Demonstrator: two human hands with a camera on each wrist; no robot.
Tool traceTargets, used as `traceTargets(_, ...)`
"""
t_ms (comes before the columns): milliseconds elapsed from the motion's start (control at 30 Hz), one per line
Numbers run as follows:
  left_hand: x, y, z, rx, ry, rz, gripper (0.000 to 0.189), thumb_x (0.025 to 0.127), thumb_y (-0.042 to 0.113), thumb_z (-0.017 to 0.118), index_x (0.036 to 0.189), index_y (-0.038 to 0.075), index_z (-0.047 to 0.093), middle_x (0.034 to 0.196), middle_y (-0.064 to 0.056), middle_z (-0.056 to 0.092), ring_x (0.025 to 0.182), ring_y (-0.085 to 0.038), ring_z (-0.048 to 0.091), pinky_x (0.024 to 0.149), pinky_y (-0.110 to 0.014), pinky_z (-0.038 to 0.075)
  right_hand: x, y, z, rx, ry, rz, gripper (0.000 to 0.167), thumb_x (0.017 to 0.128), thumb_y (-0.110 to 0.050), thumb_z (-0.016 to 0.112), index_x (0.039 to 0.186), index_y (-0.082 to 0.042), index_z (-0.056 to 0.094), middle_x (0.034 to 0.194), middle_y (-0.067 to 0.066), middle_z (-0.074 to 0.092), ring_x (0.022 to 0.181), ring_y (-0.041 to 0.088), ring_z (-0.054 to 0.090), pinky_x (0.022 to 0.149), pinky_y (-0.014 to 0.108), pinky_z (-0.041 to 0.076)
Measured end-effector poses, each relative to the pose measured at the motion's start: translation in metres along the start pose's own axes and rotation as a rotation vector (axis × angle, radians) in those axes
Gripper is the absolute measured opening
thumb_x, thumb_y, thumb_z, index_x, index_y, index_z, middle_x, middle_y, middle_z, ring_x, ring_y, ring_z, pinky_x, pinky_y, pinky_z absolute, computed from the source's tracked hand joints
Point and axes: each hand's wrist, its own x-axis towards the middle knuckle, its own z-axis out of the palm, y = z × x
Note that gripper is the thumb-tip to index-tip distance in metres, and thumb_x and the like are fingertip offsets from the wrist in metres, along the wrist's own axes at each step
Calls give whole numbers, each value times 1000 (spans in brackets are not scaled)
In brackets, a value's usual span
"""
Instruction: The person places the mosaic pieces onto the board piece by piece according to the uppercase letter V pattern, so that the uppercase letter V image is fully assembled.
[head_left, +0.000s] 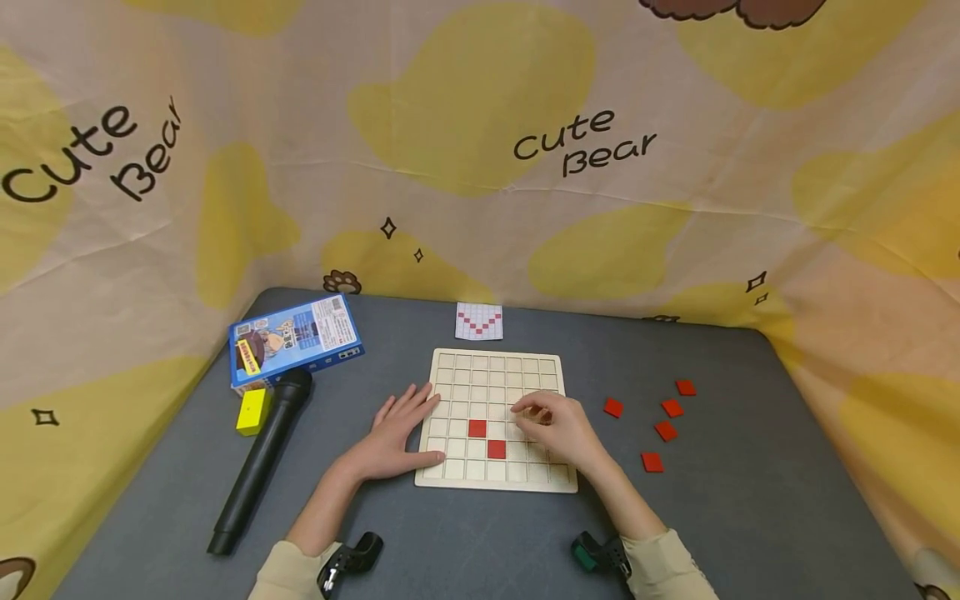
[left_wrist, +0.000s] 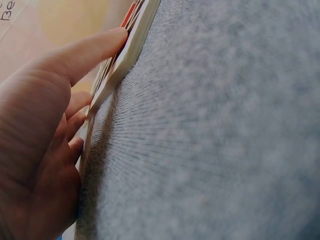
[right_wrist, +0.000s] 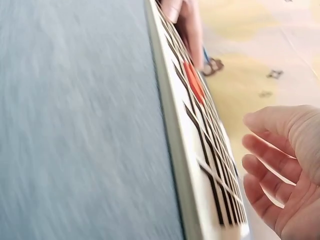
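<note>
A pale wooden grid board (head_left: 495, 482) lies on the table with two red square tiles in it: one tile (head_left: 477, 428) sits a row farther back and to the left of the other tile (head_left: 497, 450). My left hand (head_left: 393, 437) rests at the board's left edge, fingers spread and straight, the thumb touching the rim in the left wrist view. Above the board's right half hovers my right hand (head_left: 558, 425), its fingers loosely bent. Between its thumb and fingers nothing shows in the right wrist view, where the hand (right_wrist: 295, 165) is apart from the board.
Several loose red tiles (head_left: 666, 431) lie to the right of the board. Behind it is a small card (head_left: 479, 322) printed with a red V pattern on a grid. At the left are a blue box (head_left: 300, 333), a yellow block (head_left: 253, 412) and a black microphone (head_left: 258, 467).
</note>
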Motion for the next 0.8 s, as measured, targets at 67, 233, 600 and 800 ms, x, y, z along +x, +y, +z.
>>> traceTargets(67,0,0,0,-2,-2,-2,87,85,44,72,152,5,33,161,-13,18,148,-36,7,112,-58,-1,-2,5,-8,-9,29,21,14,83,-12,77,96,-15,76,89,-8,68,75,9,60,68,28,51)
traceTargets(233,0,-2,1,3,-5,-3,87,85,45,71,152,6,33,161,-13,18,148,-36,7,112,-59,0,-7,17,-30,-18,78,85,15,82,-11,78,96,-15,76,88,-4,67,70,12,57,61,26,47)
traceTargets(600,1,-5,2,10,-5,-1,87,85,47,71,153,8,32,162,-10,16,148,-34,6,113,-58,0,-26,47,-69,-138,135,177,17,83,-13,78,98,-17,75,86,-4,66,71,13,56,63,27,47)
traceTargets(800,0,-5,2,7,-4,6,87,85,47,71,153,7,32,161,-12,17,148,-35,6,112,-58,0,-37,58,-83,-171,144,167,17,82,-11,79,99,-14,75,91,-1,68,74,12,60,66,27,50)
